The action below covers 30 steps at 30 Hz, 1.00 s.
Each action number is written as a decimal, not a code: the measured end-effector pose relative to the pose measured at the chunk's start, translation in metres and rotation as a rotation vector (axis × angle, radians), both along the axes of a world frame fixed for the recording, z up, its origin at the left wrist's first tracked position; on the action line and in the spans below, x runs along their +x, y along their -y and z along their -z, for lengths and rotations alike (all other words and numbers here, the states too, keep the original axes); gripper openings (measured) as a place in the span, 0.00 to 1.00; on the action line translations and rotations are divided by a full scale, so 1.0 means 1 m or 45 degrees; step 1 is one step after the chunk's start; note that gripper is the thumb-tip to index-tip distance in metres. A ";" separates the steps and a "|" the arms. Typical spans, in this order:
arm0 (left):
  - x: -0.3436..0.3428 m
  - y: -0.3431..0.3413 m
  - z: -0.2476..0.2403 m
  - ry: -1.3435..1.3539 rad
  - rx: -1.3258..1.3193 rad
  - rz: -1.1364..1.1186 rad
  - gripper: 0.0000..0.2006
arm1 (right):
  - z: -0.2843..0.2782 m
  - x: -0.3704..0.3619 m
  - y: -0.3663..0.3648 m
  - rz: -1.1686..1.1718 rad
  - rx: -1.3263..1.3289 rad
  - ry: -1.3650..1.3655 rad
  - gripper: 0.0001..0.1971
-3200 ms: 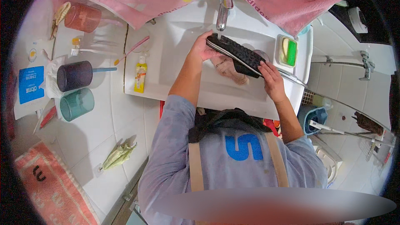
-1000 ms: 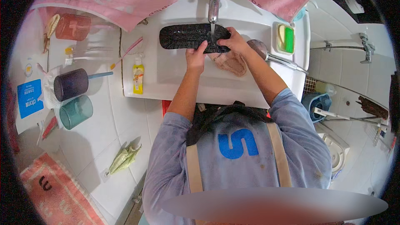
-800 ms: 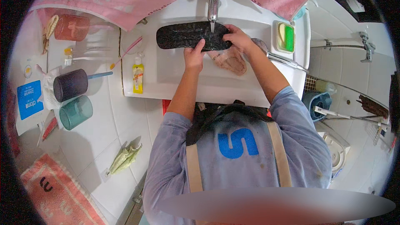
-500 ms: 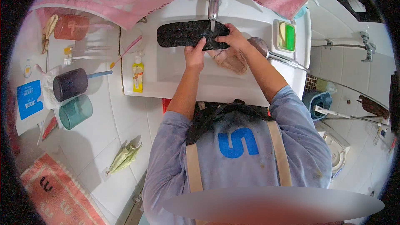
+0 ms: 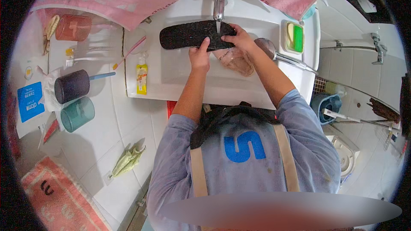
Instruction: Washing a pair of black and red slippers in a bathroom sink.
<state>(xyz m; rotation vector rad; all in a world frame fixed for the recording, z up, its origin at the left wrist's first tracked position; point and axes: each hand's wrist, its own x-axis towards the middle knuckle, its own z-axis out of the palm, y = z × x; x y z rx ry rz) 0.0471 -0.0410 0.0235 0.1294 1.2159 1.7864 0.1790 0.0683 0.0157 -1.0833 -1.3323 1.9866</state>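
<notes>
A long, flat black slipper (image 5: 184, 35), sole-shaped, lies level under the tap (image 5: 220, 0), over the sink (image 5: 184, 68). A short stream of water from the spout lands on its right part. My left hand (image 5: 200, 56) grips its near edge at the middle, thumb on top. At the right end, my right hand (image 5: 239, 39) clasps it with the thumb on the upper face. Fingers beneath it are hidden. A pinkish-brown sandal-like thing (image 5: 236, 62) sits in the basin beneath my right wrist, partly covered.
A shower head (image 5: 266, 48) rests across the sink's right side, near a soap dish (image 5: 293, 37). On the left rim lies a yellow bottle (image 5: 141, 77). Several cups, one dark (image 5: 72, 86), hang on the left wall. Pink towels (image 5: 98, 0) drape over the back.
The black slipper has tilted slightly in my hands, and its upper face looks more matte. Both hands keep their grip in nearly the same place.
</notes>
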 end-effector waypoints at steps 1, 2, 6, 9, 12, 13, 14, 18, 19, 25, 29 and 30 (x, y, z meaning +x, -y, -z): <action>0.000 -0.001 0.001 -0.014 0.048 -0.001 0.15 | 0.002 -0.001 0.000 0.005 0.000 -0.001 0.32; 0.001 -0.001 0.002 -0.014 0.047 0.005 0.15 | 0.004 -0.003 -0.002 0.012 -0.027 0.076 0.34; -0.002 0.002 0.006 -0.109 0.009 -0.006 0.15 | 0.000 -0.013 -0.002 0.033 -0.144 0.122 0.37; -0.002 0.000 0.003 -0.157 0.056 -0.008 0.16 | -0.001 -0.012 -0.008 -0.096 0.006 0.237 0.35; 0.000 -0.002 -0.001 -0.195 0.105 -0.001 0.16 | 0.012 -0.011 -0.016 -0.057 0.005 0.286 0.31; 0.001 -0.002 -0.003 -0.213 0.091 -0.009 0.16 | 0.011 -0.011 -0.017 -0.059 0.003 0.287 0.31; 0.002 -0.002 -0.006 -0.212 0.089 -0.011 0.16 | 0.009 -0.011 -0.019 -0.077 0.047 0.337 0.29; -0.002 -0.002 -0.016 -0.046 0.028 -0.033 0.15 | 0.008 -0.002 -0.023 -0.037 -0.264 -0.033 0.29; -0.004 -0.002 -0.016 0.003 0.007 -0.018 0.15 | 0.008 -0.002 -0.022 -0.038 -0.265 -0.033 0.29; -0.001 -0.002 -0.014 -0.070 0.057 -0.008 0.15 | -0.001 -0.012 -0.005 -0.031 0.104 0.272 0.36; -0.001 -0.002 -0.014 -0.045 0.079 0.011 0.16 | 0.003 -0.013 -0.007 0.032 0.212 0.318 0.33; 0.000 -0.003 -0.014 -0.047 0.084 0.028 0.16 | 0.010 -0.011 -0.012 0.010 0.283 0.382 0.31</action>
